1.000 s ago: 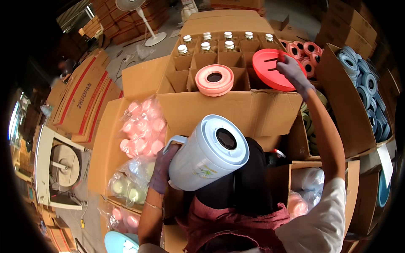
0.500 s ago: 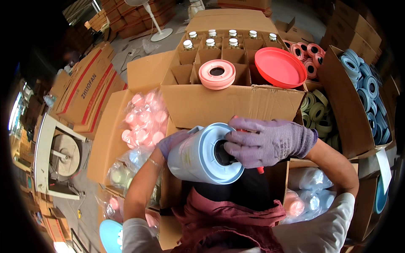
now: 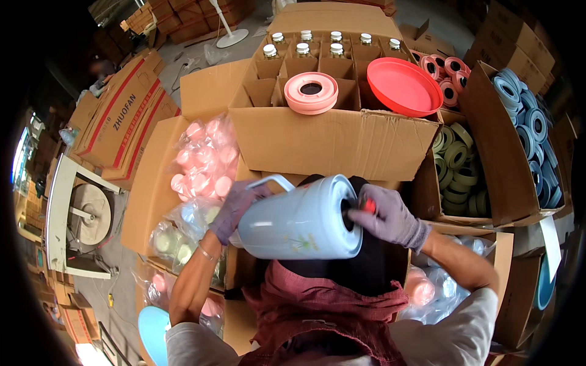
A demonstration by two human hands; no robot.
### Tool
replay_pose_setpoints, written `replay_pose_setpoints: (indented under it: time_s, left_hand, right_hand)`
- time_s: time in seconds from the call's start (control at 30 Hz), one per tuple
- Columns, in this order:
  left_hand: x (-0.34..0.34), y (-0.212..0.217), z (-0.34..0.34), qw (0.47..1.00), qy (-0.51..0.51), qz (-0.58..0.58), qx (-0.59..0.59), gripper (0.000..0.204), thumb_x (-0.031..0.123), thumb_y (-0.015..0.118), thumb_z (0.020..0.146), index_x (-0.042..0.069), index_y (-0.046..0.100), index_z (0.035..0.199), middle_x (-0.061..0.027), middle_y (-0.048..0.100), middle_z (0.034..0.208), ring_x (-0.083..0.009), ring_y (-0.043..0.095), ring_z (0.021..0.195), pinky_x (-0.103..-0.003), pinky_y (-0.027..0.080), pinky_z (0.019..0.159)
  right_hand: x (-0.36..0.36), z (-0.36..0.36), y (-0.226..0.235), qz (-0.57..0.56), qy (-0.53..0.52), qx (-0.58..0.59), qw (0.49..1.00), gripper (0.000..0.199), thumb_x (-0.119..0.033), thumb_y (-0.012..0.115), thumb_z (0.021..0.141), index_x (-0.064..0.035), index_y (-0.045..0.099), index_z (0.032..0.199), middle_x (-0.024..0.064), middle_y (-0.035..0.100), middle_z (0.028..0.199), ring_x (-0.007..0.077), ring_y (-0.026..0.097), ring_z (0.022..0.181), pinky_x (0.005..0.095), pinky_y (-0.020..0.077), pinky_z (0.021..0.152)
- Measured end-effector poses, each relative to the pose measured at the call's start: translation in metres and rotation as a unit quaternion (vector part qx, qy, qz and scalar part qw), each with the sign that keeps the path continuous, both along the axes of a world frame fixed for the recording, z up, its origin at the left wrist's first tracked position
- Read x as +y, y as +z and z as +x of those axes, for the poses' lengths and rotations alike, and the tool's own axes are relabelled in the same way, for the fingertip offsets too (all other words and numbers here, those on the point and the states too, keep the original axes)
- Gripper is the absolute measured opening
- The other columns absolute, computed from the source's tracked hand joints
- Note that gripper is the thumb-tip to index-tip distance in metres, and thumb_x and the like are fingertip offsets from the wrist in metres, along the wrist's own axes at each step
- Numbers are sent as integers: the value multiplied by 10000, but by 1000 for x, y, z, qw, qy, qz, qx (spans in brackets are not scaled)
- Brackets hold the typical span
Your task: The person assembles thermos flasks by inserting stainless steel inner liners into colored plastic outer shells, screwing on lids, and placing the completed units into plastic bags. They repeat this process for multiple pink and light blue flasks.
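Observation:
A light-blue thermos jug (image 3: 293, 219) with a printed plant pattern lies sideways over my lap, its handle on the upper side. My left hand (image 3: 235, 213), in a purple-grey glove, is closed around the jug's left end. At the right end is a round opening with a dark part (image 3: 348, 215) inside. My gloved right hand (image 3: 390, 221) grips a red-handled tool (image 3: 368, 205) against that dark part; the tool's working end is hidden and slightly blurred. Ahead, a pink ring-shaped part (image 3: 311, 93) and a red round dish (image 3: 404, 86) rest on a divided carton (image 3: 329, 137).
Capped glass bottles (image 3: 303, 50) stand in the carton's compartments. At right, boxes hold green rings (image 3: 456, 155) and blue rings (image 3: 537, 125). Bagged pink cups (image 3: 204, 158) sit at left; more bagged parts (image 3: 436, 287) lie near my right forearm. A white-framed stand (image 3: 91, 213) is far left.
The jug has turned, so its open end now faces right and its patterned side shows. My right hand has moved right and slightly down with the tool, twisting its grip; the left stays on the jug.

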State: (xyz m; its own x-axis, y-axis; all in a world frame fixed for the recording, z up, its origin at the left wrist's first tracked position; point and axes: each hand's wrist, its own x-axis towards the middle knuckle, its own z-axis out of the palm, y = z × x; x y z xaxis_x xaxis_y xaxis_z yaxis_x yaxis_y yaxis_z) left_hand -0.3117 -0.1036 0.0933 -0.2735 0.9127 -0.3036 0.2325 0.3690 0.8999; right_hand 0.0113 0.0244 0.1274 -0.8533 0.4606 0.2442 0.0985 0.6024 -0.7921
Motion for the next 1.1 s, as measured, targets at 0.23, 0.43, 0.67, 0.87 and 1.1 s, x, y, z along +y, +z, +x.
replay_pose_setpoints:
  time_s: [0.23, 0.43, 0.67, 0.87, 1.1]
  left_hand:
    - [30, 69, 17, 862, -2, 357, 360, 110, 50, 601, 854, 17, 664, 938, -118, 685, 950, -293, 661, 894, -349, 512, 837]
    - [48, 65, 80, 793, -225, 470, 315, 241, 88, 760, 747, 81, 639, 955, -89, 700, 1012, -296, 669, 992, -490, 453, 1037]
    - [-4, 22, 129, 797, -340, 401, 296, 292, 253, 728, 860, 73, 635, 1070, -98, 666, 1121, -293, 639, 1101, -501, 436, 1037]
    - [-54, -19, 81, 864, -174, 302, 363, 392, 200, 500, 967, -32, 537, 1281, -241, 515, 1367, -450, 485, 1275, -560, 320, 1119]
    - [2, -6, 79, 950, 58, 262, 162, 380, 113, 379, 1038, -74, 495, 1347, -191, 509, 1419, -302, 463, 1337, -409, 310, 1148]
  right_hand:
    - [23, 50, -12, 156, 105, -27, 982, 302, -252, 707, 810, -35, 542, 941, 172, 551, 1011, 387, 588, 913, 435, 504, 776]
    - [198, 62, 40, 440, -319, -10, 839, 213, -180, 688, 844, -57, 535, 926, 190, 570, 981, 408, 604, 820, 497, 493, 675]
    - [320, 40, -1, 331, -323, -256, 849, 431, -380, 687, 823, -59, 655, 1108, 218, 651, 1148, 386, 628, 1083, 466, 514, 924]
    - [196, 183, 18, 272, -363, -139, 880, 305, -332, 699, 851, -39, 678, 929, 170, 679, 920, 360, 665, 888, 429, 528, 784]
    - [12, 318, -163, -37, -302, -723, 620, 375, -353, 652, 840, -82, 726, 1089, 205, 694, 1108, 372, 678, 1029, 430, 558, 861]
